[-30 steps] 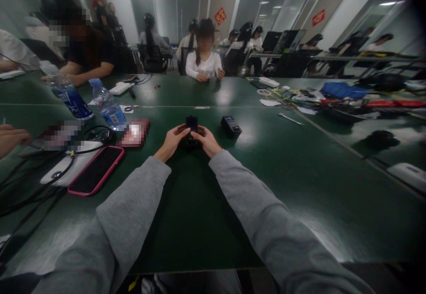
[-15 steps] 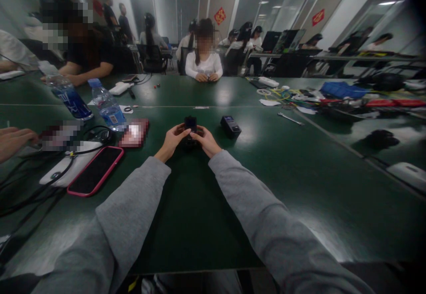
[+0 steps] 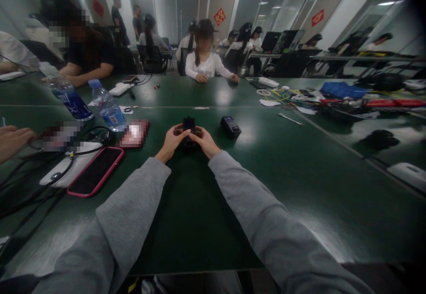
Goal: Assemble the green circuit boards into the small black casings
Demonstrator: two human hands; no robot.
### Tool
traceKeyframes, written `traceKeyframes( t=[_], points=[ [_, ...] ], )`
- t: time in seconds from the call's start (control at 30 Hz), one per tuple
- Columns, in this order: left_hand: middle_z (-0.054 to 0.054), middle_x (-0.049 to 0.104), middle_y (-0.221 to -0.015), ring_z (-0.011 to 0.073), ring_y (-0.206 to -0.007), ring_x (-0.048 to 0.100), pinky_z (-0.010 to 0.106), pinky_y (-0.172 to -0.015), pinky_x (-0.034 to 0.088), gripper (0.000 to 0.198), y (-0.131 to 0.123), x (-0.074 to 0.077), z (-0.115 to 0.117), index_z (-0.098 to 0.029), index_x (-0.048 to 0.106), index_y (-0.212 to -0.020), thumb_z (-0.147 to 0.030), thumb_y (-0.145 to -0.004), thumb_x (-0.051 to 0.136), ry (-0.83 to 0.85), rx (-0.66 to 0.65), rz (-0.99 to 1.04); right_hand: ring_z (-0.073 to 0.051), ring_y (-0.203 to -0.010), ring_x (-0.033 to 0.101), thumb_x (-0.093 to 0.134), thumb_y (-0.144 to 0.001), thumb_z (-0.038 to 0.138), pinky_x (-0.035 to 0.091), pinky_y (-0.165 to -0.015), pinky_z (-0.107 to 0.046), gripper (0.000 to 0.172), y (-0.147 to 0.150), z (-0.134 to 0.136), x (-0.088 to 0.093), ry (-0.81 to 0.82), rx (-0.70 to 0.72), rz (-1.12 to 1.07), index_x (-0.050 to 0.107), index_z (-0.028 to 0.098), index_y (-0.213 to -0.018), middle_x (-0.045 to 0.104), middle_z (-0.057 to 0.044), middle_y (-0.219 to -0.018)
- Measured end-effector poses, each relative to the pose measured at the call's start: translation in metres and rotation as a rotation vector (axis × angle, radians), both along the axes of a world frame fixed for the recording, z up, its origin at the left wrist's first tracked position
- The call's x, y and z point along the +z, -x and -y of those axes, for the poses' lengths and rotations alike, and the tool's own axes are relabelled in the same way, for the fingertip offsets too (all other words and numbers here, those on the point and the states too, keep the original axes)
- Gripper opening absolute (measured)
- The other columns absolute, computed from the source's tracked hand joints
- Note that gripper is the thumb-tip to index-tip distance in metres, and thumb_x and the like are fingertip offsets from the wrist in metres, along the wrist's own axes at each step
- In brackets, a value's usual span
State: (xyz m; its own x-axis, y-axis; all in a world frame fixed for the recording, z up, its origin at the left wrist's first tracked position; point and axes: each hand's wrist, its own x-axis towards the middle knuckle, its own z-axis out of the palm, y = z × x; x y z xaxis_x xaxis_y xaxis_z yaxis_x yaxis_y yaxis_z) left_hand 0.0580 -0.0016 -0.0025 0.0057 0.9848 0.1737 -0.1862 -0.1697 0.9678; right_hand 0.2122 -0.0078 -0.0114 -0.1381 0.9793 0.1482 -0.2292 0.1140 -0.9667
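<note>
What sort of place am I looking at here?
Likely a shared office or workroom: a wrench lies on the large green table, with a black office chair beyond it and tall glass panels at the back.

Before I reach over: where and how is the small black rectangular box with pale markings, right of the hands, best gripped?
I'd grip the small black rectangular box across its long sides, near the middle, from above. It looks straight-sided and sits aslant on the glossy green table, so an opposed pinch should hold. The bare right hand is nearer but holds the small black device.
</note>
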Motion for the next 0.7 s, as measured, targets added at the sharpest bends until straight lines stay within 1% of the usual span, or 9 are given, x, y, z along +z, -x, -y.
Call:
traceKeyframes(
  t=[0.17, 0.33, 0.47, 0.6, 0.7],
  points=[
    [0.009, 0.065, -0.101, 0.0211, -0.094, 0.062, 0.039, -0.089, 0.047, 0.066, 0.0013, -0.0007, -0.0006, -0.017, 0.058, -0.12, -0.036, -0.062, 0.084, 0.002, -0.018, -0.029, -0.02, -0.102, 0.06, 0.082, -0.066, 0.042, 0.048, -0.094, -0.04, 0.064, -0.0003, 0.0017, 0.0007, -0.012, -0.001, 0.03, 0.052, 0.021, -0.118, 0.063, -0.006, -0.105],
    [0.006, 0.064, -0.093, 0.0191, -0.085, 0.062, 0.038, -0.083, 0.048, 0.065, 0.0012, -0.001, -0.0013, -0.018, 0.056, -0.117, -0.037, -0.061, 0.084, 0.038, 0.002, -0.026, -0.02, -0.099, 0.061, 0.082, -0.067, 0.043, 0.049, -0.095, -0.041, 0.062, 0.0017, 0.0039, 0.0016, -0.026, 0.008, 0.056, 0.051, 0.021, -0.117, 0.063, -0.005, -0.103],
    [0.006, 0.064, -0.091, 0.019, -0.083, 0.063, 0.037, -0.081, 0.049, 0.065, 0.0023, -0.0021, -0.0026, -0.018, 0.056, -0.115, -0.037, -0.06, 0.084, 0.036, -0.008, -0.014, -0.02, -0.099, 0.061, 0.082, -0.067, 0.041, 0.049, -0.096, -0.043, 0.061, 0.0031, 0.0053, 0.0039, -0.018, 0.008, 0.066, 0.051, 0.022, -0.116, 0.063, -0.004, -0.103],
    [0.006, 0.066, -0.093, 0.0196, -0.084, 0.064, 0.038, -0.083, 0.049, 0.065, 0.004, -0.0051, -0.0053, -0.018, 0.056, -0.116, -0.036, -0.06, 0.085, 0.031, -0.012, 0.005, -0.02, -0.096, 0.062, 0.082, -0.067, 0.039, 0.049, -0.095, -0.044, 0.059, 0.0038, 0.0064, 0.0061, -0.016, 0.008, 0.06, 0.051, 0.022, -0.114, 0.064, -0.004, -0.1],
    [0.007, 0.066, -0.097, 0.0207, -0.089, 0.064, 0.04, -0.087, 0.049, 0.065, 0.0047, -0.0061, -0.0068, -0.018, 0.056, -0.118, -0.036, -0.062, 0.084, 0.037, -0.029, -0.003, -0.02, -0.097, 0.062, 0.081, -0.067, 0.039, 0.049, -0.094, -0.043, 0.058, 0.005, 0.007, 0.0063, -0.023, -0.015, 0.074, 0.051, 0.021, -0.114, 0.063, -0.004, -0.099]
  ],
)
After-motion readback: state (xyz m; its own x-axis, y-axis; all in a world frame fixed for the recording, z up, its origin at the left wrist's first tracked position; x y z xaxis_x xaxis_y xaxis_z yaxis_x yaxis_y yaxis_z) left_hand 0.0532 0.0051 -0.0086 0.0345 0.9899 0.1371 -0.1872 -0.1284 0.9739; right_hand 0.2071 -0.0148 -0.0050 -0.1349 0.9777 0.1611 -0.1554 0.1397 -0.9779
